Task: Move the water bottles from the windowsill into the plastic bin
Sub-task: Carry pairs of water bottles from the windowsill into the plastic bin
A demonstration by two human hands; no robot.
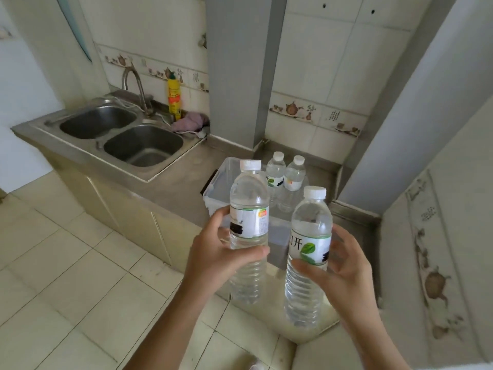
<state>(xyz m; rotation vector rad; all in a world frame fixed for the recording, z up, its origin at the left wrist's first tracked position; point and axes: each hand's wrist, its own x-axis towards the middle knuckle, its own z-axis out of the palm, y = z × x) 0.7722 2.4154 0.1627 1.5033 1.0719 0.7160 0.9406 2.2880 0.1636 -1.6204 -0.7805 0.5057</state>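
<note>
My left hand (213, 259) grips a clear water bottle (249, 209) with a white cap around its labelled middle. My right hand (344, 271) grips a second water bottle (309, 249) with a green leaf label. Both bottles are upright, held in the air in front of a clear plastic bin (221, 182) on the steel counter. Two more water bottles (275, 173) (294, 177) stand upright inside the bin at its far side. The bin's near wall is partly hidden behind the held bottles.
A double steel sink (120, 134) with a tap (134, 84) lies to the left. A yellow detergent bottle (174, 98) and a purple cloth (189, 121) sit behind it. A grey pillar (234, 70) rises behind the bin. A tiled wall stands on the right.
</note>
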